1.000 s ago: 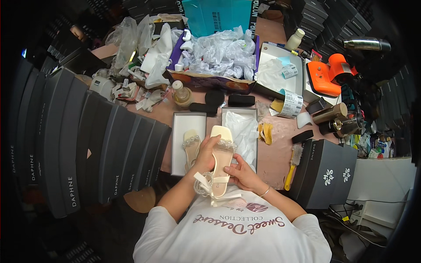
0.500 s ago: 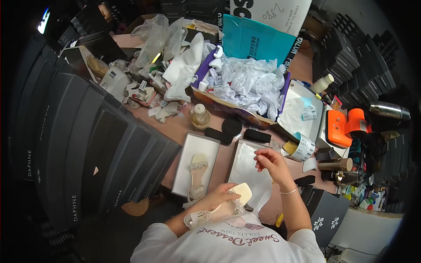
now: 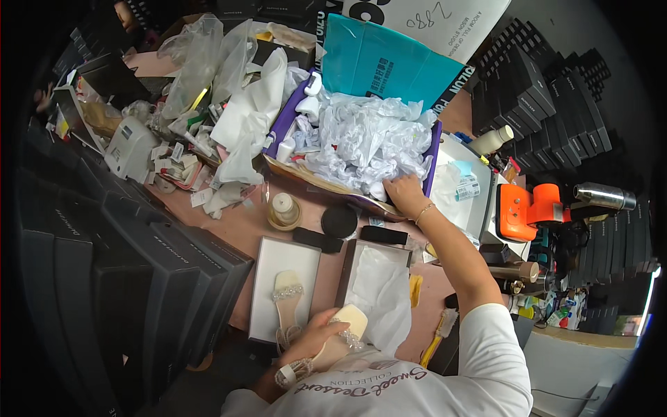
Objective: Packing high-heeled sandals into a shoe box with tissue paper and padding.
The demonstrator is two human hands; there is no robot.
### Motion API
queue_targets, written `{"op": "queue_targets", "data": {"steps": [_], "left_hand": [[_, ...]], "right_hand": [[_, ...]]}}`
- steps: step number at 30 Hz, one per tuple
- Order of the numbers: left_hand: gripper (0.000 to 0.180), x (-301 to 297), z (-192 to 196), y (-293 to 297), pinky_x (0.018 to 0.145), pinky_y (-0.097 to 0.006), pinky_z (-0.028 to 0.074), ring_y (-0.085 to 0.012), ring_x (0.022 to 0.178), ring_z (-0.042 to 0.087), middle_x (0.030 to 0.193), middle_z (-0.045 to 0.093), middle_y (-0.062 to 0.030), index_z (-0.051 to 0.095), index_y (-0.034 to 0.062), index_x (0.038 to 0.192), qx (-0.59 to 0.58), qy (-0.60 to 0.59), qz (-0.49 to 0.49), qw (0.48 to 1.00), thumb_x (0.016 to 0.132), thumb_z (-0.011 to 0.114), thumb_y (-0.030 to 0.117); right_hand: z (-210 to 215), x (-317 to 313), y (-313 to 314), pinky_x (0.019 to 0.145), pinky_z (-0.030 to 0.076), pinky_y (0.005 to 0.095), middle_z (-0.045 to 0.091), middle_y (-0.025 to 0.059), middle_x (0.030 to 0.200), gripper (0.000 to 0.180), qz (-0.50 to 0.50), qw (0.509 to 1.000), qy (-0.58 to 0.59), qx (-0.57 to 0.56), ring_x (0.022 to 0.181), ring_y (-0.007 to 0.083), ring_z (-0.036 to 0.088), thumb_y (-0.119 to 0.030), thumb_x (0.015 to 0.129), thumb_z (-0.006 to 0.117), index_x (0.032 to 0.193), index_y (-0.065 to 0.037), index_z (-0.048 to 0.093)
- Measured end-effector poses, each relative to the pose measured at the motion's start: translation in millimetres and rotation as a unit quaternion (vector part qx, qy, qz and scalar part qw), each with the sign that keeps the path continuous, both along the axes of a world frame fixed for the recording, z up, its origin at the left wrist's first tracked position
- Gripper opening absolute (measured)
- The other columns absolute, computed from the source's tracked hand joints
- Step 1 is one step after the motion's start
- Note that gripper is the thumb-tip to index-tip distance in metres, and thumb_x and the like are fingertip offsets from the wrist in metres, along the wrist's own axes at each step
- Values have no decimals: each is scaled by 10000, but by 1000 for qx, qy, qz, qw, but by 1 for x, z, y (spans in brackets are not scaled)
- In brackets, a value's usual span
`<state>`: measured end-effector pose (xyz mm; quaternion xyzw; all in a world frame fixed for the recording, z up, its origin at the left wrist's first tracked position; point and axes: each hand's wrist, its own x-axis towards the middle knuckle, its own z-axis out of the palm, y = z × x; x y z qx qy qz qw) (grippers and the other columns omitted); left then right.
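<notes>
My left hand (image 3: 313, 340) is closed round a cream sandal (image 3: 351, 318) with a clear beaded strap, its square toe pointing away from me. In a shallow white-lined box part (image 3: 306, 272) lies a matching sandal (image 3: 285, 299). My right hand (image 3: 406, 194) reaches over the near edge of a purple-sided carton (image 3: 436, 149). Its fingers curl onto crumpled white wrapping (image 3: 375, 132) that fills the carton; the fingertips are partly hidden. Between me and that carton stands an open shoebox with white tissue paper (image 3: 381, 288) inside.
Dark shoeboxes (image 3: 128, 271) are stacked at the left, more (image 3: 521, 90) at the far right. A bottle (image 3: 283, 210), a round black item (image 3: 339, 222) and an orange tape dispenser (image 3: 517, 212) stand on the pink table. A yellow-handled brush (image 3: 436, 340) lies near my right side.
My right hand has moved forward from above the tissue-lined shoebox to the wrapping in the carton. The left hand still holds the sandal. The whole view has shifted.
</notes>
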<state>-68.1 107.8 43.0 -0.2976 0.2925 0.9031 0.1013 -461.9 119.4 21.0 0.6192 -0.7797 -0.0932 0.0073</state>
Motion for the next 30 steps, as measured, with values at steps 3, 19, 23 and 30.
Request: {"op": "queue_targets", "data": {"steps": [3,19,23,30], "left_hand": [[375,-1,-1,-2,844,-262,469,-140,970,593,1070,628,-88,532,-48,1198,3,-2,-2,1000,865,621,99],[379,16,12,13,836,-267,491,-152,960,610,1075,627,-98,523,-48,1208,-71,36,-26,996,864,620,79],[374,34,65,11,817,-248,486,-126,914,615,1041,636,-79,530,-35,1207,-46,23,-38,998,860,615,77],[482,51,66,42,876,-242,465,-111,1029,575,1170,579,-83,444,-12,1307,-57,39,-124,990,874,613,116]], "right_hand": [[7,3,-8,660,469,427,647,114,793,129,-14,999,-22,19,751,278,641,-79,756,545,851,-100,629],[161,52,37,763,442,205,572,-4,938,121,-133,545,-667,-491,857,65,544,-109,949,520,1065,-74,519],[215,127,110,689,501,257,586,76,916,183,-96,426,-679,-590,767,145,573,-170,966,486,1105,-51,496],[160,271,224,719,469,209,587,49,982,209,-346,480,-652,-474,834,83,554,-91,887,612,1062,-74,500]]}}
